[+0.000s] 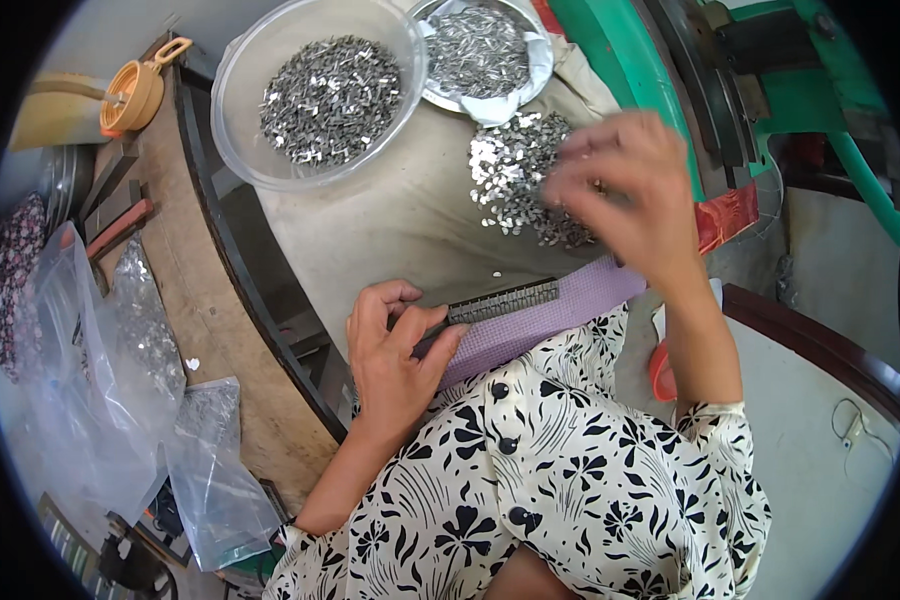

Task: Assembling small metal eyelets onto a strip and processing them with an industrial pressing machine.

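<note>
A dark slotted bar [510, 299] lies along a lilac mesh strip [580, 300] close to my body. My left hand [395, 350] grips the bar's left end between thumb and fingers. Over the right side of a loose pile of small shiny metal pieces [500, 170] is my right hand [625, 185], its fingers bent. Motion smears those fingertips, so whatever they may hold does not show. One stray metal piece [497, 274] rests between the pile and the bar.
Beyond the pile stand a clear plastic tub [232, 130] and a lined metal bowl [540, 85], both holding small metal parts. Green machinery [600, 50] rises at the right. On the left, a wooden bench [210, 290] carries plastic bags [210, 470] and an orange-handled cup [135, 95].
</note>
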{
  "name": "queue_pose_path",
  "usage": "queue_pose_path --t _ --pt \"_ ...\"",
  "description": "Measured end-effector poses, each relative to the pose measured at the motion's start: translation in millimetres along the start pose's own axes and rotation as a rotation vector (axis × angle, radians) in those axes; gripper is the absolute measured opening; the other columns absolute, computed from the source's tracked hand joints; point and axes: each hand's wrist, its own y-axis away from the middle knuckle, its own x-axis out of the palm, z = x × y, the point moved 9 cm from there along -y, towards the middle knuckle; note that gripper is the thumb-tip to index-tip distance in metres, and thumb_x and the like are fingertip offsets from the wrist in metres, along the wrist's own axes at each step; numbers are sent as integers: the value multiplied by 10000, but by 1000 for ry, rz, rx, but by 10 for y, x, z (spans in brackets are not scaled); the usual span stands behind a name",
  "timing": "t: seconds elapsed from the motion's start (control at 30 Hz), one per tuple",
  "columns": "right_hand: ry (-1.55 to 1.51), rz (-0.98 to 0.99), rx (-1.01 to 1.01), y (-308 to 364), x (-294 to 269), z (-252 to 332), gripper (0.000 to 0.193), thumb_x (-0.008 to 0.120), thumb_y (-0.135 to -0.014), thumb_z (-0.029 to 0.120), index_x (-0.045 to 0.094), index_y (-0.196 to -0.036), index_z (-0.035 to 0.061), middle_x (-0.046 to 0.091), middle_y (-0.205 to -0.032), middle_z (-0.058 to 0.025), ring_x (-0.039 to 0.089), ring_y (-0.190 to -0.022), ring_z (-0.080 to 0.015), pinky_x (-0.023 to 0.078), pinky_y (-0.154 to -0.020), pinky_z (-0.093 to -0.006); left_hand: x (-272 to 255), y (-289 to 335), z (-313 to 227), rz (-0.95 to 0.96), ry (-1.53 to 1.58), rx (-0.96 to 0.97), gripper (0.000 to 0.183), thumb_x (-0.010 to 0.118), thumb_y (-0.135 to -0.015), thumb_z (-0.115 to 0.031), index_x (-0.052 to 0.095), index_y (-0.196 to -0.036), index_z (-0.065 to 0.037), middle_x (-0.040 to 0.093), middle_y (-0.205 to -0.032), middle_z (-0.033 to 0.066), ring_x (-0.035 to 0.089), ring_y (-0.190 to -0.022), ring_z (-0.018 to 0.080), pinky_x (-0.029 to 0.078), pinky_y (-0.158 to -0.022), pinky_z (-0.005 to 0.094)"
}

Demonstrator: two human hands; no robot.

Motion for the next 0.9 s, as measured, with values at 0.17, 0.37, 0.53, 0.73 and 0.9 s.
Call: queue_pose_path --t 0.17,0.37,0.53,0.73,0.9 --pt "226 -104 -107 -729 202 -169 137 756 -771 258 779 -876 173 671 -821 -33 604 -912 -268 406 -851 -409 -35 -47 -8 -8 -10 0 266 852 -638 -110 708 -852 -47 579 -1050 90 565 -850 241 443 -768 356" --pt "374 170 -101 -992 602 -186 116 703 -769 215 791 -817 156 718 -778 -97 653 -901 -292 434 -890 -462 -52 4 -59 -14 -50 46 250 834 -665 -138 697 -861 -67 588 -1035 107 587 -863 274 465 -756 390" --pt "288 193 -26 -1031 561 -180 114 727 -756 159 781 -845 113 722 -783 -90 642 -856 -276 414 -862 -422 23 24 -25 37 17 42 253 843 -683 -154 694 -871 -75 574 -1054 96 607 -872 253 461 -764 381" --pt "325 296 -73 -1126 675 -138 137 716 -750 135 770 -873 112 725 -814 -97 640 -877 -277 403 -896 -419 -9 -6 -51 41 14 30 225 798 -726 -168 662 -876 -70 557 -1076 90 578 -912 264 437 -795 414" --pt "285 288 -47 -1167 672 -152 173 749 -739 189 769 -902 135 725 -818 -85 659 -873 -282 417 -878 -427 -57 -51 -27 84 -2 -56 264 814 -733 -164 690 -932 -44 571 -1058 110 591 -919 290 464 -782 395"
